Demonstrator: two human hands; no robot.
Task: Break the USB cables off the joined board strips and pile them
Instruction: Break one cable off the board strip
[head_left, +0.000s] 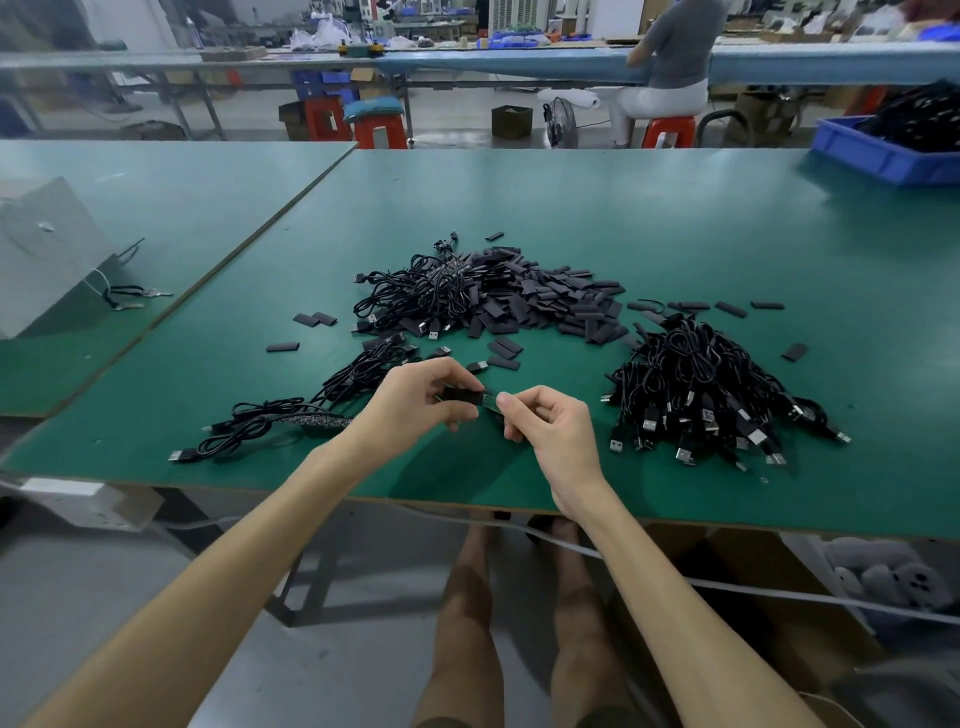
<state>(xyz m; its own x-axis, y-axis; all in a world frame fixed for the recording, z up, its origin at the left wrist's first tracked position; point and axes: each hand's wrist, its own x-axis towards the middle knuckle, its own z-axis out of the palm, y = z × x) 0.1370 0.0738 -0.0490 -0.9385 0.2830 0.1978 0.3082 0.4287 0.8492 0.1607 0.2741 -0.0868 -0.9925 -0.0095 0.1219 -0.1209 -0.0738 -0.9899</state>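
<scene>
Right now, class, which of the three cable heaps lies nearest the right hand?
The right-side heap, silver plugs fanned toward the near edge; the back heap and left heap lie farther off.

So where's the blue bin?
In the head view, the blue bin sits at the far right corner of the green table, beyond the right-hand cable pile.

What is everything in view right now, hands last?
table: one, green, under everything.
cable pile: one, black, right of the hands.
tangled cables: one heap, black, centre back.
sleeve pieces: many, black, heaped beside the tangle.
cable bunch: one, black, front left.
bin: one, blue, far right, holding black cables.
box: one, grey, left table.
board strip: one, green and black, between the hands.
left hand: one, pinching the strip.
right hand: one, pinching its other end.
</scene>
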